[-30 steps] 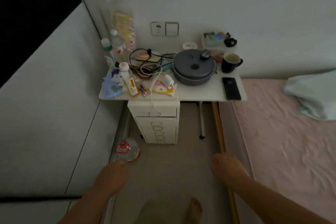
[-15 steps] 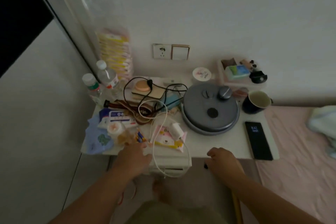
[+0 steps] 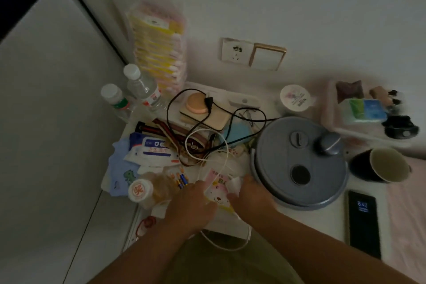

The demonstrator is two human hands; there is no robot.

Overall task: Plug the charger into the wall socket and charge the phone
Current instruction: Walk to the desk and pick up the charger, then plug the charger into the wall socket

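Note:
The white charger block [image 3: 234,184] lies on a pink cartoon packet [image 3: 220,196] near the table's front edge. My right hand [image 3: 250,196] has its fingers closed around the block. My left hand [image 3: 192,204] rests knuckles-up right beside it on the packet; its fingertips are hidden. The charger's white cable [image 3: 224,159] loops back over the clutter and also hangs off the front edge. The white wall socket [image 3: 235,51] is on the wall behind the table, with nothing plugged in. The black phone [image 3: 363,222] lies at the table's right front, screen lit.
A grey round pot lid [image 3: 299,163] sits just right of my hands. A dark mug [image 3: 380,165], a black cord [image 3: 207,108], water bottles [image 3: 143,86], wipes [image 3: 152,148] and a small jar [image 3: 140,190] crowd the white table [image 3: 322,221]. A gold-framed switch [image 3: 267,56] adjoins the socket.
I have come up to the table and the view has closed in. Both hands moved from below the front edge onto the table, the right one onto the charger block.

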